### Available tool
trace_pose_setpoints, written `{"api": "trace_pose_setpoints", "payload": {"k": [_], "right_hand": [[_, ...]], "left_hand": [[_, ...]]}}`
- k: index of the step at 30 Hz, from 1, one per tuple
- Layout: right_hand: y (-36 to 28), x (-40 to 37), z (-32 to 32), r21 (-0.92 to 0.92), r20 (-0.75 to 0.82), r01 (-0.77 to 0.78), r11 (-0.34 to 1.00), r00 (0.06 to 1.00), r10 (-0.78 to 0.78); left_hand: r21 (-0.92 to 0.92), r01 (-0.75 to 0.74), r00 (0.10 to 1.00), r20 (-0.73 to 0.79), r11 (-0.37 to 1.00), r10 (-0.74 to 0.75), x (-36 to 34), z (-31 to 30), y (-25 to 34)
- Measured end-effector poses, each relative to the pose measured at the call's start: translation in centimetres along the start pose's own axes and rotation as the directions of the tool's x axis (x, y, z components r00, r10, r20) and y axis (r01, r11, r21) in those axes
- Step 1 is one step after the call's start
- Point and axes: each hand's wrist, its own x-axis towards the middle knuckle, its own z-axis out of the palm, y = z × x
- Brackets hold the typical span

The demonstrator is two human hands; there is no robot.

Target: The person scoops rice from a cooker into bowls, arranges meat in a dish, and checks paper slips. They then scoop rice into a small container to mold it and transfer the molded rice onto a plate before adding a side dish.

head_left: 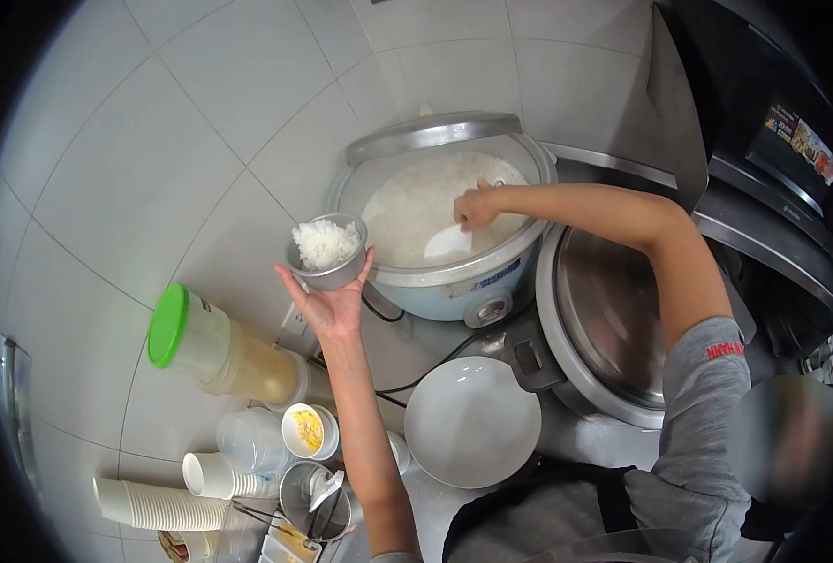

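Note:
My left hand (336, 305) holds a small metal bowl (330, 273) heaped with white rice (325, 244), at the left side of a big open rice cooker (407, 275). Inside the cooker, my right hand (478, 206) is closed round the handle of a white paddle (448, 243), whose blade rests at the rice (407, 211). The raised cooker lid (433, 134) stands behind the rice. Below the cooker is a white plate (473, 422) with nothing on it.
A second cooker with its lid closed (613, 319) stands at right. Leftward are a green-lidded container (219, 347), stacked paper cups (161, 504), a cup with yellow food (309, 430) and a metal pot with utensils (295, 493). A black cable runs across the counter.

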Motion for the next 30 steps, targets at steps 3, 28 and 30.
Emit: {"api": "trace_pose_setpoints", "payload": {"k": [3, 28, 30], "right_hand": [[-0.7, -1.5, -0.6, 0.061, 0.082, -0.001, 0.998, 0.997, -0.004], [-8.7, -3.4, -4.5, 0.080, -0.729, 0.246, 0.966, 0.675, -0.112], [-9.8, -5.1, -3.9, 0.007, -0.774, 0.318, 0.948, 0.602, -0.197]], "left_hand": [[-0.044, -0.082, 0.994, -0.076, 0.996, 0.079, -0.6, -0.4, 0.8], [0.153, -0.036, 0.996, -0.072, 0.988, 0.048, 3.2, 2.2, -4.9], [0.137, -0.026, 0.993, -0.109, 0.990, 0.041, 3.4, 2.4, -4.6]]}}
